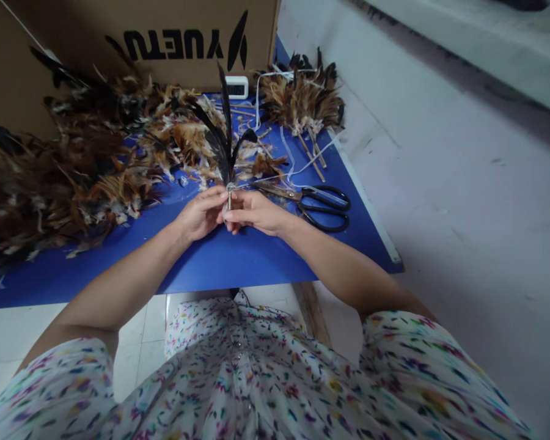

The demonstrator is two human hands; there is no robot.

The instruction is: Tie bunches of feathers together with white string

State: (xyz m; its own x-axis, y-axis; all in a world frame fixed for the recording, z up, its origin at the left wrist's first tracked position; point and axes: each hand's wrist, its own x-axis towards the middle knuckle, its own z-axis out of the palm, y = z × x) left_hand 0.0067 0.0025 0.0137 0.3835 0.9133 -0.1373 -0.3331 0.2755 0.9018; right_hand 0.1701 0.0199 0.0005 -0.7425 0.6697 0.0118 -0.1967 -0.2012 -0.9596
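Both hands meet around the lower end of a small upright bunch of black feathers (223,146), whose tips fan out upward. My left hand (202,214) pinches the stem from the left, with its fingers closed. From the right, my right hand (253,212) grips the same stem, thumb across it. A pale wrapping shows at the base of the feathers, and a thin white string (279,177) runs off it to the right. Just right of my right hand lie scissors (323,205) with black handles. The lower part of the stem is mostly hidden by fingers.
Heaps of brown and black feathers (73,177) cover the left of the blue table (238,263). At the back right lie feather bundles (302,98) on sticks. A cardboard box (91,36) and a small digital display (237,87) stand behind; a wall (462,201) borders the right.
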